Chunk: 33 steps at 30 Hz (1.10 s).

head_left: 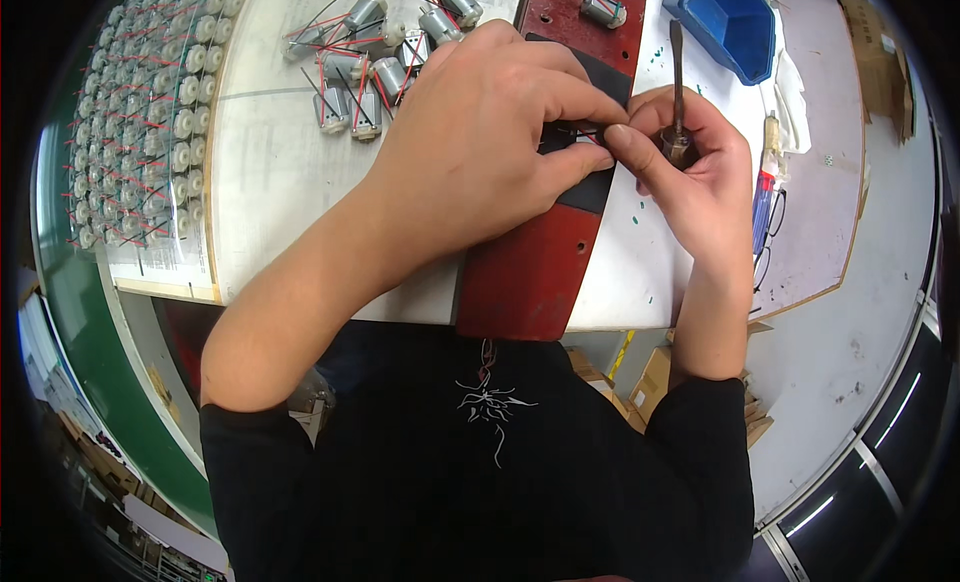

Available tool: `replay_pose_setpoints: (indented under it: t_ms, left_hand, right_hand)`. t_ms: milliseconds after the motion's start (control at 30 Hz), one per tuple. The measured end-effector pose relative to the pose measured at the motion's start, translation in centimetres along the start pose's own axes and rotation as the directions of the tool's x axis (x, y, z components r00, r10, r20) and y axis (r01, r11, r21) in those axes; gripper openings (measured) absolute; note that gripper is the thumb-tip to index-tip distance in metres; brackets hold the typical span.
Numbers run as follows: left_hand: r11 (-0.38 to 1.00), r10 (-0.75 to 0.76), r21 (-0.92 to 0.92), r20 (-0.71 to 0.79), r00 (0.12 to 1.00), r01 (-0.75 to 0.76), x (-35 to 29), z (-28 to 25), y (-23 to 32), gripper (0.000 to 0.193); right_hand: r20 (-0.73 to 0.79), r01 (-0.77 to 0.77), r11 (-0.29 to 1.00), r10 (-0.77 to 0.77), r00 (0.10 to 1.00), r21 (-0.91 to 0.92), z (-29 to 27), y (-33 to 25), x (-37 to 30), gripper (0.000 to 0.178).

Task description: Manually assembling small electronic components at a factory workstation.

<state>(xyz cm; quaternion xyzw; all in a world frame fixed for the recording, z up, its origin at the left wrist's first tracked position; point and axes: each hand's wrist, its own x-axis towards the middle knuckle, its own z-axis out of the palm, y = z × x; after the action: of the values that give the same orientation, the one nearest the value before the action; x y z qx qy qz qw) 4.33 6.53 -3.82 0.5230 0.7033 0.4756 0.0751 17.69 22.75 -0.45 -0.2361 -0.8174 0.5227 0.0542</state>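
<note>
My left hand (480,132) is over a black pad on a red metal block (530,272), thumb and forefinger closed together. Between its fingertips and those of my right hand (700,172), bits of red and dark wire (590,136) show; what they belong to is mostly hidden. Against the palm, my right hand's curled fingers hold a screwdriver-like tool (678,82), its slim metal shaft pointing up and away. Several small silver motors (365,107) with red and black wires lie beyond my left hand. One more motor (603,10) rests on the block's far end.
Rows of motors with white ends (150,112) fill a board at the far left. At the back right stands a blue bin (725,27). A red and blue handled tool (768,182), glasses (775,227) and a white cloth (792,102) lie at the right.
</note>
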Motion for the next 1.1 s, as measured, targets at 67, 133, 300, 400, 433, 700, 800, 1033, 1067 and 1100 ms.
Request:
replay_pose_setpoints:
  t_ms: [67,133,300,400,433,700,800,1033,1067,1100]
  left_hand:
    - [1.0,-0.009,-0.019,0.023,1.0,0.01,0.1,-0.1,0.0,0.022]
    - [1.0,-0.015,-0.022,0.03,0.999,0.016,0.2,-0.1,0.0,0.021]
    - [0.999,-0.033,-0.02,0.05,0.998,0.034,0.4,-0.3,0.1,0.02]
    - [0.999,-0.033,-0.018,0.054,0.998,0.034,0.4,-0.4,0.1,0.021]
    - [0.999,-0.032,-0.018,0.054,0.998,0.033,0.4,-0.4,0.2,0.021]
    - [0.998,0.004,-0.062,-0.017,1.0,-0.005,0.4,0.1,-0.3,0.017]
    - [0.995,-0.019,-0.093,0.031,0.999,0.022,1.0,-0.9,0.3,0.018]
    - [0.97,-0.162,-0.14,0.225,0.961,0.196,1.7,-2.0,1.0,0.019]
    - [0.974,-0.148,-0.14,0.219,0.964,0.181,1.8,-2.0,1.0,0.019]
    - [0.976,-0.133,-0.139,0.213,0.968,0.165,1.8,-2.0,1.0,0.019]
  right_hand:
    - [-0.006,0.011,0.999,-0.012,1.0,-0.032,-1.0,-0.5,-0.4,0.019]
    - [-0.011,0.014,0.999,-0.015,1.0,-0.048,-2.5,-1.0,-0.6,0.025]
    - [0.312,0.279,0.85,-0.145,0.939,-0.447,-4.3,-1.8,-0.4,0.039]
    - [0.357,0.372,0.651,-0.164,0.92,-0.661,-3.3,-1.8,0.2,0.041]
    - [0.346,0.368,0.629,-0.165,0.924,-0.685,-3.1,-1.6,0.4,0.041]
    - [0.331,0.378,0.49,-0.183,0.926,-0.786,-2.2,-0.3,0.9,0.045]
    - [0.323,0.418,0.418,-0.281,0.904,-0.806,-1.9,-0.1,0.9,0.052]
    - [0.37,0.447,0.401,-0.258,0.893,-0.8,-1.9,0.4,1.3,0.051]
    - [0.37,0.447,0.401,-0.257,0.893,-0.8,-2.0,0.3,1.2,0.051]
    - [0.377,0.439,0.407,-0.228,0.898,-0.801,-2.0,0.2,1.2,0.051]
